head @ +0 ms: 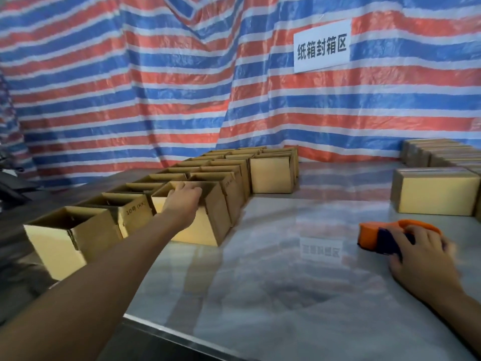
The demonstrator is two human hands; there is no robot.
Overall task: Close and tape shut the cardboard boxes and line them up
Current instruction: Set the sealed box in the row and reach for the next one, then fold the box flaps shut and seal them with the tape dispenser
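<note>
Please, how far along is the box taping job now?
Done: closed boxes stand lined up at the right. In hand: the left hand grips the rim of an open box; the right hand holds the tape dispenser. Left: the rows of open boxes.

Soft, rather dim light from the viewer's side: the boxes (203, 230) show bright yellow fronts and dark insides. The glossy table (286, 295) carries a pale sheen mirroring the striped tarp (130, 87). The far left of the frame falls dark. Motion blur smears the right hand (421, 259) and tape dispenser (377, 238), lower right; straight edges bow slightly
</note>
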